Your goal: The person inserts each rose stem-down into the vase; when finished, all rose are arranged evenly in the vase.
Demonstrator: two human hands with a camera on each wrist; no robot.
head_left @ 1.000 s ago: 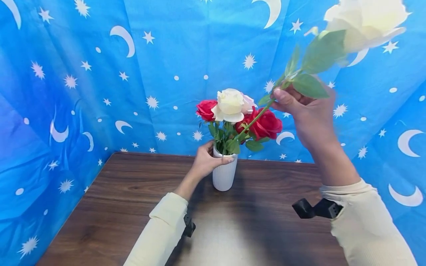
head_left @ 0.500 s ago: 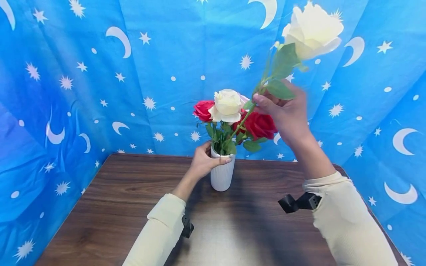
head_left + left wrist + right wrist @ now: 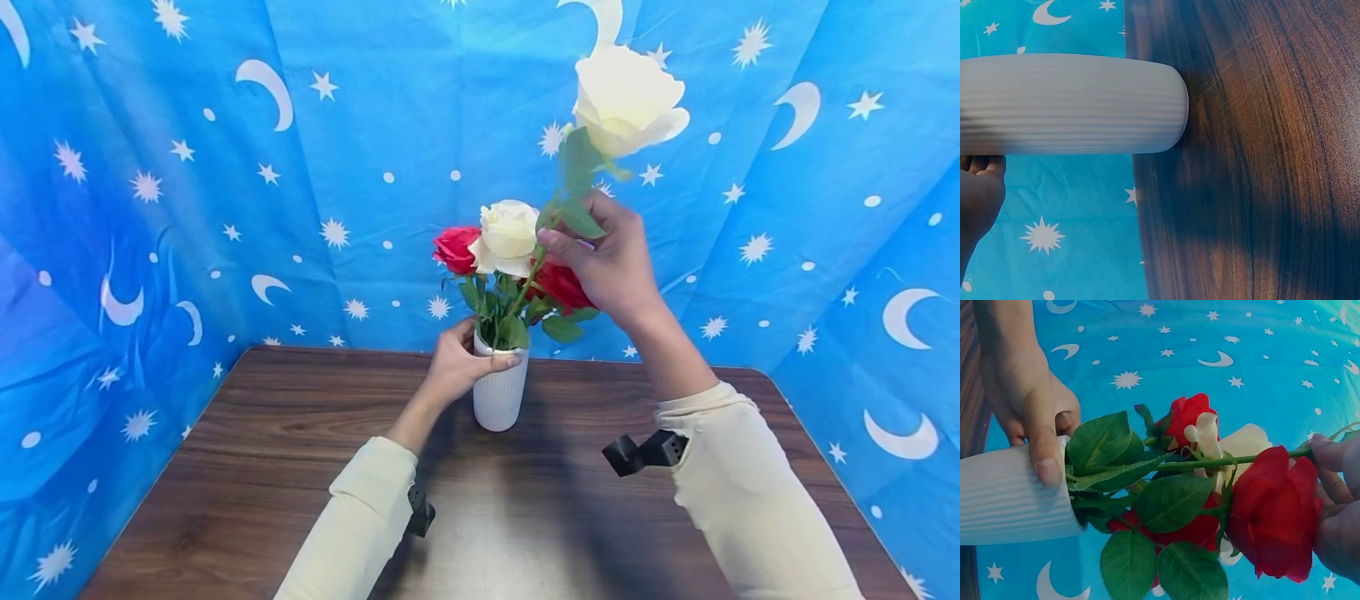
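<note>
A white ribbed vase [image 3: 499, 396] stands upright on the table, holding red and white roses with green leaves. My left hand [image 3: 459, 364] grips its rim, the thumb across the front. Above the bunch, my right hand [image 3: 611, 258] pinches the green stem of a large white rose [image 3: 628, 100]; the stem's lower end goes down among the leaves at the vase mouth. A shorter white rose [image 3: 510, 233] sits in the bunch beside a red rose [image 3: 455, 250]. In the right wrist view another red rose [image 3: 1272, 515] is close to my right fingers. The stem ends inside the vase are hidden.
The dark wooden table [image 3: 285, 467] reaches back to a blue curtain [image 3: 390, 125] with white moons and stars, which also hangs at both sides. A black wrist camera [image 3: 645, 452] sits on my right sleeve and another [image 3: 422, 510] on my left.
My right hand has moved left and slightly down with the white rose, bringing its stem more upright over the vase. The left hand stays on the vase.
</note>
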